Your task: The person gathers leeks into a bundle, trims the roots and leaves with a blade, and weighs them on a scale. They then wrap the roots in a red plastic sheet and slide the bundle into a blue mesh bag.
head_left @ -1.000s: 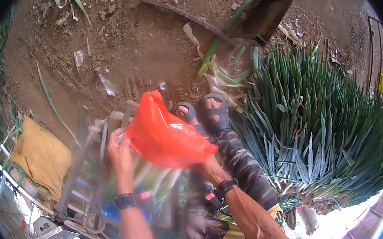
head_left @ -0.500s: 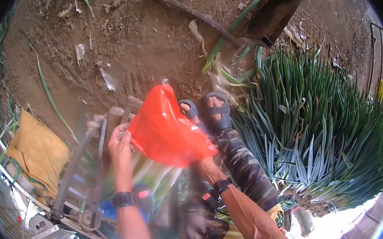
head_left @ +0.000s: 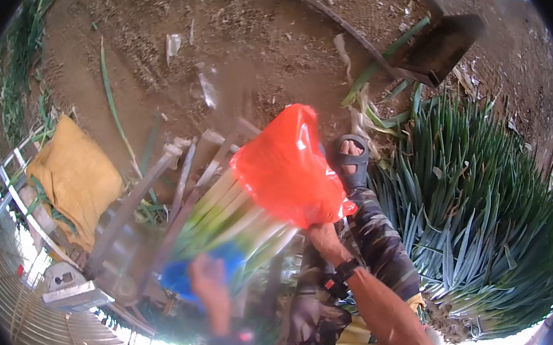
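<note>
A red plastic bag (head_left: 290, 164) covers one end of a bundle of leeks (head_left: 240, 205), whose white and pale-green stalks stick out below it. Around the stalks lower down is a blue wrap (head_left: 217, 266). Over this wrap is my left hand (head_left: 209, 282), smeared by motion, so its fingers and any grip cannot be made out. My right hand (head_left: 324, 230) holds the bag's lower right edge, with its fingers mostly hidden by the red plastic. The bundle lies slanted across a frame of bars (head_left: 133, 205).
A large stack of green leeks (head_left: 478, 218) stands at the right. My sandalled foot (head_left: 352, 160) is beside the bag. A metal scoop-like tool (head_left: 438, 48) lies on the dirt floor (head_left: 236, 42). At left are a yellow cloth (head_left: 77, 170) and a small grey box (head_left: 76, 286).
My left hand has left the bag's left edge and moved down to the blue wrap. My right hand stays at the bag's lower right edge. The view has shifted, moving the scene rightward and down.
</note>
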`<state>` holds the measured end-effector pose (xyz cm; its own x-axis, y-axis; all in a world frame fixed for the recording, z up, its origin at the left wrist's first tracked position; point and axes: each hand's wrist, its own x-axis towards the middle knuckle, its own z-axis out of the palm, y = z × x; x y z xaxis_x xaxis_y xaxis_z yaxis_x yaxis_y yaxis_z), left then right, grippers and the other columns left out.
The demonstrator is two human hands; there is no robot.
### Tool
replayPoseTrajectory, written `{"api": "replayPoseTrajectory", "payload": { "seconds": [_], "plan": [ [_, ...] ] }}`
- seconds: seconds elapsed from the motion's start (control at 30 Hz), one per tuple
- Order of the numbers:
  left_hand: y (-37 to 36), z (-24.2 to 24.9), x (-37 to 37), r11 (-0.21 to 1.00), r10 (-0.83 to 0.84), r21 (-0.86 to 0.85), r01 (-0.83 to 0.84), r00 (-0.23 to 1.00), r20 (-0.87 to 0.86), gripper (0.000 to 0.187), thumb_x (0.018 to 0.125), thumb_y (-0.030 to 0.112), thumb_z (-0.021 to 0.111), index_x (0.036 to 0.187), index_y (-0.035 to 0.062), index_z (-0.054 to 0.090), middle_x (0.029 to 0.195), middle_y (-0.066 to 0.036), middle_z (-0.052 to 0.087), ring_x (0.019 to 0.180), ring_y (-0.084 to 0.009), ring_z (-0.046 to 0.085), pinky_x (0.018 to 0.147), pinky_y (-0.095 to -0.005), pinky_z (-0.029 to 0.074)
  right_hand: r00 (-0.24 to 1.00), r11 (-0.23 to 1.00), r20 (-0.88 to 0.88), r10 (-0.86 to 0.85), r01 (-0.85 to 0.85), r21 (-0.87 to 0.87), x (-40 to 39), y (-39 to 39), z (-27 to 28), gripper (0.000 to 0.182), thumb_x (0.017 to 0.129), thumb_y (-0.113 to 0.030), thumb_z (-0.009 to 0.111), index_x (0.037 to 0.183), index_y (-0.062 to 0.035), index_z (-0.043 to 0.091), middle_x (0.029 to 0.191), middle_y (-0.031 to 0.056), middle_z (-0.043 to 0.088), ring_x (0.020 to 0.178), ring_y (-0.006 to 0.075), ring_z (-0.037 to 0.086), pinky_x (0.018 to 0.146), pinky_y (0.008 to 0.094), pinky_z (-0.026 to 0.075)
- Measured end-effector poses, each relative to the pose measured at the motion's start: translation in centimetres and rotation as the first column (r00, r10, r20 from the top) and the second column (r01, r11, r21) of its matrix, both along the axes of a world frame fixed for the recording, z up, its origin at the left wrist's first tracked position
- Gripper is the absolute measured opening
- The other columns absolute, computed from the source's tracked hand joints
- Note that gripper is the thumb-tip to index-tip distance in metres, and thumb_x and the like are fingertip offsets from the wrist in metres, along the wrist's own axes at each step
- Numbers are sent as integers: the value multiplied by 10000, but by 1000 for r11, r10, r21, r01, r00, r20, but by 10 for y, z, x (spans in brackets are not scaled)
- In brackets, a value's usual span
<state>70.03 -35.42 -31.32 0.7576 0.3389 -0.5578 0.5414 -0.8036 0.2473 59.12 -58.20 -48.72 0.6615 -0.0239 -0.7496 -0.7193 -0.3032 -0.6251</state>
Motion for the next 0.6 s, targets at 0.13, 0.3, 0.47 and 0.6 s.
{"api": "replayPoseTrajectory", "payload": {
  "seconds": [0.13, 0.3, 0.47, 0.6],
  "plan": [
    [-11, -5, -35, 876, -382, 262, 404, 915, -132, 364, 857, 154, 766, 1184, 52, 642, 1076, -158, 604, 1057, -342, 579, 920, -480, 464, 972, 968, -221, 76, -19, 250, 25, -30, 22, 350, 910, -273, 628, 1166, -43, 691, 1108, 217, 694, 1035, 365, 667, 899, 438, 514],
    [8, -20, -53, 840, -477, 198, 504, 862, -169, 136, 877, 160, 724, 899, 42, 661, 1092, -127, 619, 1050, -362, 549, 901, -500, 419, 945, 902, -43, 323, -294, 316, 68, -68, 86, 327, 915, -260, 624, 1142, -29, 669, 980, 197, 709, 963, 361, 690, 852, 438, 539],
    [-19, 16, -23, 928, -368, 94, 359, 924, 105, 132, 850, 81, 728, 904, 1, 638, 982, -162, 644, 974, -375, 589, 865, -486, 465, 894, 818, 83, 440, -437, 373, 101, -82, 141, 418, 928, -266, 624, 1287, -53, 604, 1113, 189, 696, 1038, 360, 680, 907, 434, 539],
    [-82, 51, 1, 943, -274, -120, 309, 931, 242, 154, 818, -6, 731, 909, -9, 606, 978, -175, 643, 933, -374, 623, 805, -457, 510, 958, 769, 196, 209, -284, 572, 112, -83, 180, 469, 974, -245, 626, 1389, -48, 533, 1232, 110, 650, 1107, 254, 634, 961, 388, 511]
  ]
}}
